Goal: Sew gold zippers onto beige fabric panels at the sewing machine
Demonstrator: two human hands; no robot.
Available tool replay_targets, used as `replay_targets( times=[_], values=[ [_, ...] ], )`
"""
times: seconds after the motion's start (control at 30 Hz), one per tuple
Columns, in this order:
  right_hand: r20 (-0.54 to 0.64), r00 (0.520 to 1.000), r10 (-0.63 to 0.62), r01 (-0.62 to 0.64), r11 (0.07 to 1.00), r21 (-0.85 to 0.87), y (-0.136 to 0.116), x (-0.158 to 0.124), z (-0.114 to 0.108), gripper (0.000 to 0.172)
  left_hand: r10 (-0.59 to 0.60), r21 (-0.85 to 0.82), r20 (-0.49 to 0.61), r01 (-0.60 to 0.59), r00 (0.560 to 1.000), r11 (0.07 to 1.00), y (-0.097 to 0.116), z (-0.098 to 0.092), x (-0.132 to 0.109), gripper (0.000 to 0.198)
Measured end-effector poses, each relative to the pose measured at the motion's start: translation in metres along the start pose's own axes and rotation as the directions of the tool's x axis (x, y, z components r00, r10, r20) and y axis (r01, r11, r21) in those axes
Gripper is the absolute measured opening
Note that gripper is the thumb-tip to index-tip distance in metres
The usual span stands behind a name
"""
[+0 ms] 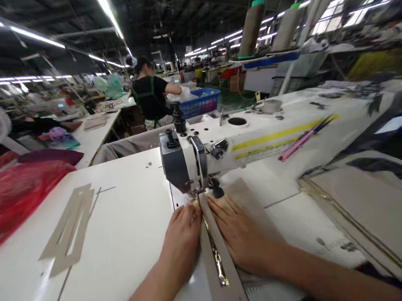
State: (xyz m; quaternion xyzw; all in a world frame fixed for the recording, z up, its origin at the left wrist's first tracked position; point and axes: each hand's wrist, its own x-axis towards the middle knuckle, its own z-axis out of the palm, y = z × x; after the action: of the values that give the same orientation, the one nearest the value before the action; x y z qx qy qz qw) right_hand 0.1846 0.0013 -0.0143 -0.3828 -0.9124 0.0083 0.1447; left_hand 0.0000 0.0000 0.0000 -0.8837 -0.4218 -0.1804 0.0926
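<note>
Pressing down with open, flattened fingers, the left hand (181, 240) and right hand (242, 232) hold a long beige strip edged with gold metallic trim (227, 290) on the white sewing table (121, 222), its end fed beneath the grey-and-white industrial sewing machine head (182, 163). Neither hand grips; spread palms keep it straight.

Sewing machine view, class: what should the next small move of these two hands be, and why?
Probably smooth the beige strip flat and line it up with the presser foot before it feeds under. The left hand and right hand lie flat on either side of the strip, right by the foot, and the gold trim along it needs to stay straight.
</note>
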Motion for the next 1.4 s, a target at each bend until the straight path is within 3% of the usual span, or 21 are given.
replay_targets(
  times=[0.17,0.5,0.63,0.73,0.83,0.97,1.07,1.2,1.4],
  values=[
    [-0.007,1.0,-0.004,0.004,0.999,0.04,-0.001,0.003,-0.005,0.056,-0.024,-0.002,0.028,0.024,0.999,1.0,-0.002,-0.001,0.0,0.033],
    [-0.06,0.998,-0.028,0.035,0.992,0.121,0.01,0.02,-0.007,0.045,-0.072,-0.019,0.051,0.073,0.996,0.997,-0.009,0.004,0.004,0.031],
    [-0.172,0.983,-0.068,0.103,0.973,0.205,0.004,0.007,-0.019,0.045,-0.142,-0.066,0.051,0.145,0.989,0.987,-0.01,0.004,0.005,0.028],
    [-0.315,0.94,-0.128,0.198,0.959,0.201,-0.006,-0.013,-0.02,0.031,-0.178,-0.097,0.06,0.184,0.982,0.978,-0.01,0.002,0.005,0.028],
    [-0.418,0.855,-0.306,0.341,0.94,0.009,-0.015,-0.026,-0.015,0.006,-0.184,-0.112,0.068,0.191,0.98,0.975,-0.01,0.0,0.005,0.034],
    [-0.395,0.797,-0.457,0.4,0.889,-0.222,-0.02,-0.026,-0.011,0.019,-0.183,-0.149,0.112,0.199,0.977,0.969,-0.005,-0.008,0.003,0.035],
    [-0.442,0.78,-0.444,0.388,0.896,-0.214,-0.022,-0.025,-0.011,0.021,-0.161,-0.173,0.152,0.186,0.975,0.967,-0.001,-0.019,-0.001,0.046],
    [-0.463,0.796,-0.39,0.365,0.919,-0.147,-0.029,-0.029,-0.012,0.018,-0.152,-0.177,0.23,0.195,0.961,0.965,0.003,-0.028,-0.006,0.06],
    [-0.492,0.799,-0.346,0.337,0.935,-0.11,-0.032,-0.031,-0.012,0.02,-0.185,-0.172,0.278,0.238,0.943,0.956,0.005,-0.03,-0.007,0.062]
  ],
)
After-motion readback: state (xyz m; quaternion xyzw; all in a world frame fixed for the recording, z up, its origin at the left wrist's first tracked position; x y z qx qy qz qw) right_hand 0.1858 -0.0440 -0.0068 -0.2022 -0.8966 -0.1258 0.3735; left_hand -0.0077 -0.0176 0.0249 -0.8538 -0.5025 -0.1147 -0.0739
